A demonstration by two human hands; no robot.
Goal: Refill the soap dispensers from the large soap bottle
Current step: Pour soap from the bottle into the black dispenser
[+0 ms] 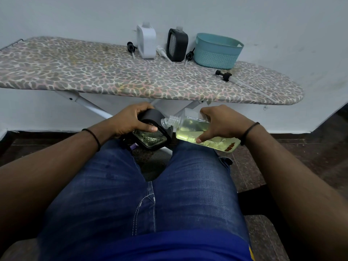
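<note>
Left hand (130, 121) grips black dispenser (152, 131) above lap; right hand (218, 122) grasps tilted large soap bottle (190, 129), open neck touching dispenser top. Behind, on ironing board (75, 72): white dispenser (146, 42), second black dispenser (177, 45), teal basket (216, 50), loose pumps.

An ironing board (94, 76) with a leopard-print cover stands against a pale wall (188, 14), its white metal legs (88, 104) crossing beneath it. A teal woven-pattern plastic basket (216, 51) sits upright on the board toward its rounded right end, close to the wall. Below, dark speckled floor tiles (282, 157) meet the wall's base. In the foreground are blue jeans (131, 194) and the hem of a blue shirt (178, 247).
</note>
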